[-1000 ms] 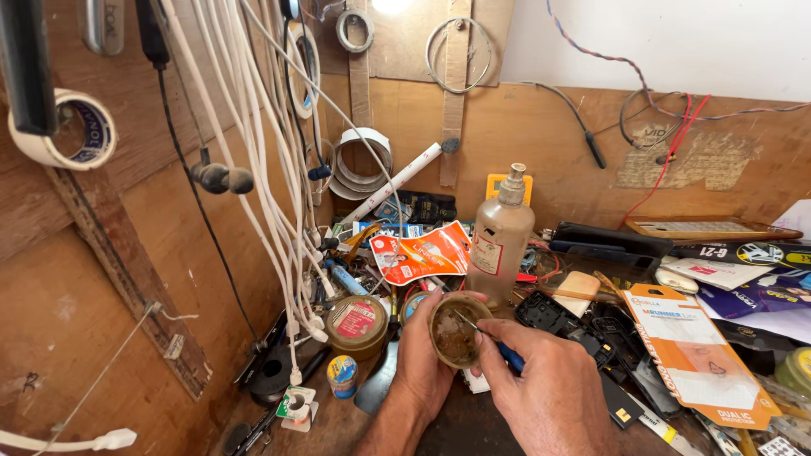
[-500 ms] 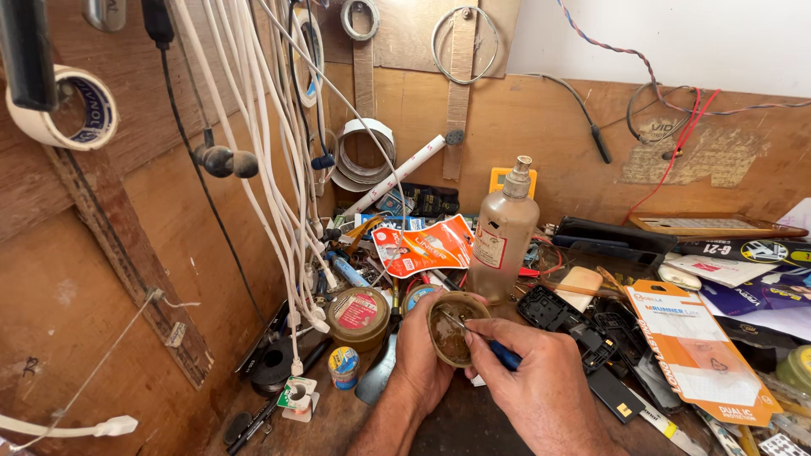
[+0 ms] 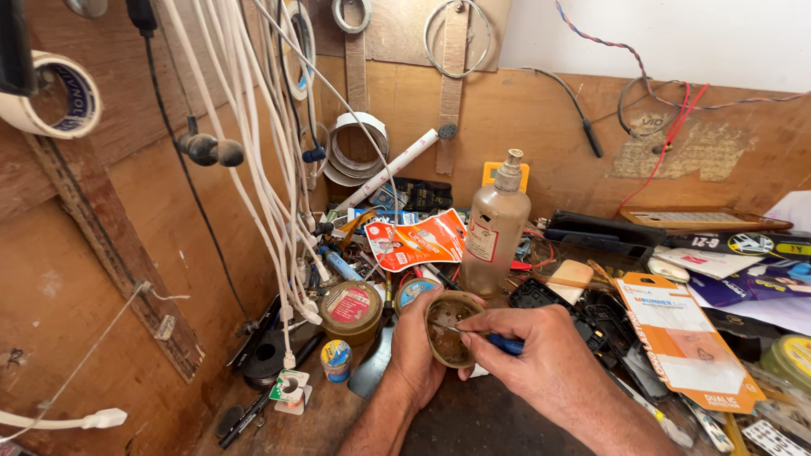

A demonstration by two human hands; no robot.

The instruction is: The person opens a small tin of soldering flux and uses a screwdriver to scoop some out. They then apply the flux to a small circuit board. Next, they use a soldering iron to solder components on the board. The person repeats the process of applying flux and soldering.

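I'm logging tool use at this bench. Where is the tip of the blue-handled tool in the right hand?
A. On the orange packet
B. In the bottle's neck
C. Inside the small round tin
C: the right hand pokes the blue-handled tool into the small round tin, steadied by the left hand.

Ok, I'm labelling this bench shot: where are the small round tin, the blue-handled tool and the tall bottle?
Small round tin point(image 3: 446, 347): head view, brown inside.
Blue-handled tool point(image 3: 504, 343): head view, blue grip.
Tall bottle point(image 3: 494, 241): head view, cloudy body.

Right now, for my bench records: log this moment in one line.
left hand: holds small round tin | right hand: blue-handled tool, tip inside tin | plastic bottle behind
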